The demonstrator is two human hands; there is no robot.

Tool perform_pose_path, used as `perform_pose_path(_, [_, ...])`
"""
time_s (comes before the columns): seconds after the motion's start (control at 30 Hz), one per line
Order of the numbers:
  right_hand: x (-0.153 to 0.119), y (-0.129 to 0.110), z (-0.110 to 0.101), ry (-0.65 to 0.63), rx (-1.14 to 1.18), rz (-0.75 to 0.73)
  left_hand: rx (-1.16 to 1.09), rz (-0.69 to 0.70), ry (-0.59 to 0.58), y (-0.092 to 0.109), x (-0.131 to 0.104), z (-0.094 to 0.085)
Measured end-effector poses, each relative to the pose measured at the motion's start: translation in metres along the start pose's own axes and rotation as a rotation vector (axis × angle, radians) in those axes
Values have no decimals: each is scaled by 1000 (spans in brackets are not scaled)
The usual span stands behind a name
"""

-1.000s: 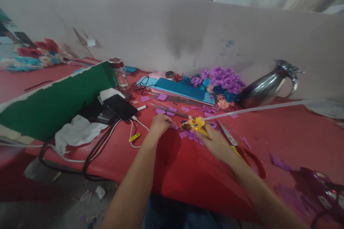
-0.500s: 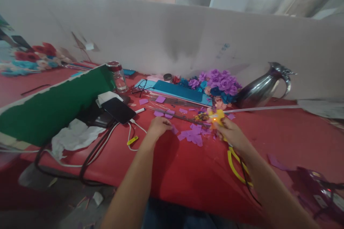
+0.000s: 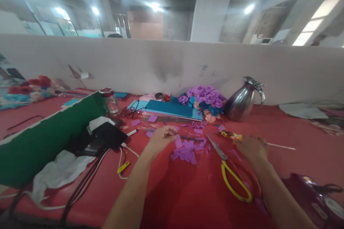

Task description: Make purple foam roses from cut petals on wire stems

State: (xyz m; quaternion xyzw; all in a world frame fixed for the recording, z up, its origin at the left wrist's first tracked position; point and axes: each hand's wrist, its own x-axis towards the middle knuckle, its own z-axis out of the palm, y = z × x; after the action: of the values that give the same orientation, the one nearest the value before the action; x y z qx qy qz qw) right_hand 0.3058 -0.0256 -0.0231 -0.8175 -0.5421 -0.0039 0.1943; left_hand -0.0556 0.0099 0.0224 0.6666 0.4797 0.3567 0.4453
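Observation:
My right hand (image 3: 252, 148) is closed around a yellow hot glue gun (image 3: 238, 137), its nozzle pointing left. A pale glue stick (image 3: 281, 146) juts out behind that hand. My left hand (image 3: 162, 139) has its thumb and fingertips pinched on a small purple paper piece (image 3: 178, 141). Below its fingertips lies a loose pile of purple paper pieces (image 3: 188, 153). Between the hands and the table's near side rest scissors (image 3: 236, 181) with yellow handles, blades pointing away. Dark thin stems (image 3: 191, 138) lie behind the pile.
Purple paper flowers (image 3: 208, 96) and a metal jug (image 3: 240, 102) stand at the back by the wall. Blue sheets (image 3: 172, 110) and eyeglasses (image 3: 135, 107) lie left of them. A phone (image 3: 109, 135), cables, a glass jar (image 3: 109, 102) and a green board (image 3: 51, 139) occupy the left.
My right hand has moved right with the glue gun, uncovering the scissors' blades. My left hand has shifted slightly toward the purple pile. The head view has tilted upward.

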Motion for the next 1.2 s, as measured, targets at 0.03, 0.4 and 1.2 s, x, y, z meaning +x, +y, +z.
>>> perform_pose_path(0.03, [-5,-16,-4,89,-18,6,33,20,-14,3,3,2])
perform_pose_path(0.4, [-48,-162,0,-513,836,-425,313,176,-147,7,16,28])
perform_pose_path(1.2, [-54,-153,5,-250,1507,193,-594,-257,-40,7,-4,59])
